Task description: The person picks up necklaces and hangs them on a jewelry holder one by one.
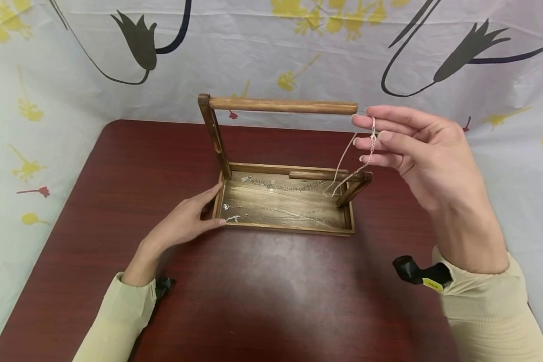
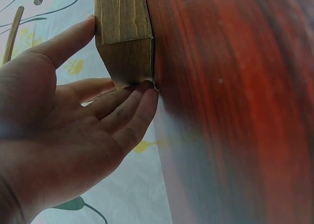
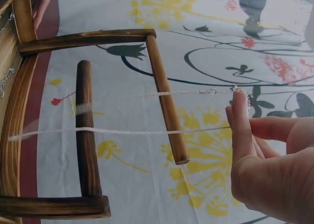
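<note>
A wooden jewelry stand [image 1: 282, 105] with a shallow tray base [image 1: 276, 228] sits on the table. My left hand [image 1: 183, 218] holds the tray's left end, thumb at the front corner and fingers toward the back. Raised at the stand's right, my right hand [image 1: 439, 156] pinches a thin silver chain necklace [image 3: 117, 130] near its clasp. The necklace's loop hangs past the lower wooden bar [image 1: 314, 176]; I cannot tell whether it goes round the bar. Inside the tray lie a thicker chain [image 1: 294, 188] at the back and thinner necklaces [image 1: 271, 209] toward the front.
The stand's tall left post [image 1: 214, 138] carries the upper bar, whose right end is free. A shorter post [image 1: 355, 191] at the right carries the lower bar. Behind the dark red table [image 1: 271, 291] hangs a white cloth [image 1: 235, 50] with printed flowers.
</note>
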Tool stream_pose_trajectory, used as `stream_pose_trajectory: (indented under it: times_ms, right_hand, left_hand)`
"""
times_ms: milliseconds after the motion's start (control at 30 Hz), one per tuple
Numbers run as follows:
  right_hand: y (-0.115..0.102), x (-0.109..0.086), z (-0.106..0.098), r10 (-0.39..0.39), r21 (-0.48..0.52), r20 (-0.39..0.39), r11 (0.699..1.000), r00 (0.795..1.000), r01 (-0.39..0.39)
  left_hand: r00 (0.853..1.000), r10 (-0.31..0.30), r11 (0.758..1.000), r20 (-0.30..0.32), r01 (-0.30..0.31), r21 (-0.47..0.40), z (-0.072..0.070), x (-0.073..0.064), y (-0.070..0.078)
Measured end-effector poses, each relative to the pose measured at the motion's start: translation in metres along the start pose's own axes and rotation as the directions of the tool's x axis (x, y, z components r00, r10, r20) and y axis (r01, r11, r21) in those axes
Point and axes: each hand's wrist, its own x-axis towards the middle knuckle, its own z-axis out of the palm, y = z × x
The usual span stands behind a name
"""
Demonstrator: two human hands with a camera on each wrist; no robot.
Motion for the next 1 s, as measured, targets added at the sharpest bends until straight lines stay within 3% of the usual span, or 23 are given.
stream_pose_trajectory:
  times_ms: [267,633,1000]
  right_hand:
    - [-0.003,0.005,-0.001,-0.017,0.002,-0.065,1.000,0.998,0.017]
    - [-0.014,0.021,-0.012,-0.043,0.157,-0.097,0.986,0.994,0.058]
    - [-0.034,0.037,-0.002,-0.131,0.070,-0.161,0.987,0.978,0.144]
  left_hand:
    - [1.000,0.002,1.000,-0.002,-0.002,0.001,0.000,0.000,0.001]
    - [1.000,0.007,1.000,-0.012,-0.007,-0.001,-0.002,0.002,0.003]
    - [1.000,-0.008,1.000,0.003,0.008,-0.007,0.000,0.000,0.001]
